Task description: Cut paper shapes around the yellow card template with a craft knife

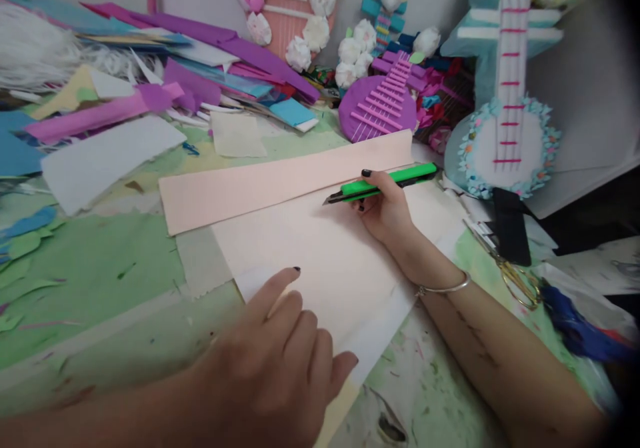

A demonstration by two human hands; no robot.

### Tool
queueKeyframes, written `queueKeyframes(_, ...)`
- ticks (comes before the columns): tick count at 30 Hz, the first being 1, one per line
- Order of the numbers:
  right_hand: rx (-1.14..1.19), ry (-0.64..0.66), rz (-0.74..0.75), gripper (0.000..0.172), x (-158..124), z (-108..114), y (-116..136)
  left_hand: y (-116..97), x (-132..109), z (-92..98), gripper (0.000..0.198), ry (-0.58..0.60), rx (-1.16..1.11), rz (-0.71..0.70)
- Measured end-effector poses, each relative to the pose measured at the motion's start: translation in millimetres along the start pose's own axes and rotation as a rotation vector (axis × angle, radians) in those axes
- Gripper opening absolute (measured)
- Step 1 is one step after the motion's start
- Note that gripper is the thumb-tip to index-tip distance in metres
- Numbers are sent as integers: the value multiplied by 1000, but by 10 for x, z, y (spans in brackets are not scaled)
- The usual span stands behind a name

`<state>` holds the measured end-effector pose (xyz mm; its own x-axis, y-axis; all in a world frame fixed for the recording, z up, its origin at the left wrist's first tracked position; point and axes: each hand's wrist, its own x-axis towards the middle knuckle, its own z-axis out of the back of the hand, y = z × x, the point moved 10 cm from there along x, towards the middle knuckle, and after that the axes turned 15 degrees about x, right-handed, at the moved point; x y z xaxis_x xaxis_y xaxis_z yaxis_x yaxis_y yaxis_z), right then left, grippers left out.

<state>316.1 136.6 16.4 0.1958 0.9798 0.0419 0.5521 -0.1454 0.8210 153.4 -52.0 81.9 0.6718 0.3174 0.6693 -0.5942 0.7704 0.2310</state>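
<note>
My right hand [387,211] is closed around a green box cutter [390,180], whose blade is out and points left over a pale cream sheet [300,248]. Just beyond the blade lies a long pale pink strip [280,178], slanting across the sheet's far edge. My left hand [285,348], a little blurred, is over the sheet's near left part with its index finger stretched out and the other fingers loosely bent. Nothing shows in it. I cannot tell whether its fingertips touch the sheet.
Coloured sheets and offcuts [200,55] pile up at the back left. Paper-decorated string instruments, among them a purple one [380,108] and a light blue one [507,121], stand at the back. Gold-handled scissors [520,285] and a blue object [575,321] lie at the right.
</note>
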Motion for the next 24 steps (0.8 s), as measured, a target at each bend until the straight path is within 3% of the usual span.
queueKeyframes(3,38,8,1,16,16,8,-1,21,20,-196,28,146,-158,-19)
queueKeyframes(7,50,7,-5,18,41,23,-13,98,12,-449,30,369,-291,70)
queueKeyframes(11,68,41,-15,22,54,-5,-23,119,-17,-592,19,528,-417,77)
queueKeyframes(17,98,84,-22,23,68,-23,-48,75,-57,-612,36,589,-607,2)
queueKeyframes(19,112,74,-29,24,74,-14,-58,31,-45,-597,39,587,-552,-39)
queueKeyframes(24,191,-6,-57,19,90,45,-56,-64,60,-538,24,530,-271,-103)
